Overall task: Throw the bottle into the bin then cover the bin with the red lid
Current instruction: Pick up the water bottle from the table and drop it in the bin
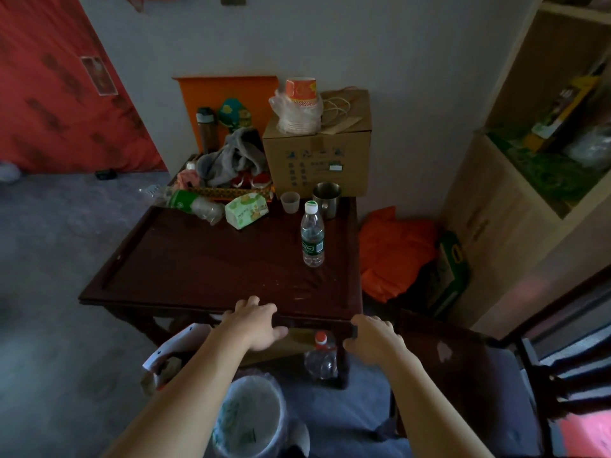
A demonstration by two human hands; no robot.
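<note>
A clear plastic bottle (312,234) with a white cap and green label stands upright on the dark wooden table (205,259), right of centre. My left hand (256,322) rests on the table's front edge, fingers spread, holding nothing. My right hand (373,340) hovers by the front right corner, fingers loosely curled, empty. On the floor below, between my forearms, sits a round bin (248,418) lined with a clear bag, its top uncovered. I see no red lid for certain; something red shows at the bottom right corner (585,434).
A red-capped bottle (322,357) stands on the floor by the table leg. The table's back holds a cardboard box (319,160), a metal mug (326,198), a small cup (290,202), a tissue pack (246,211), a crushed bottle (195,203) and clothes. A dark chair (469,375) stands right.
</note>
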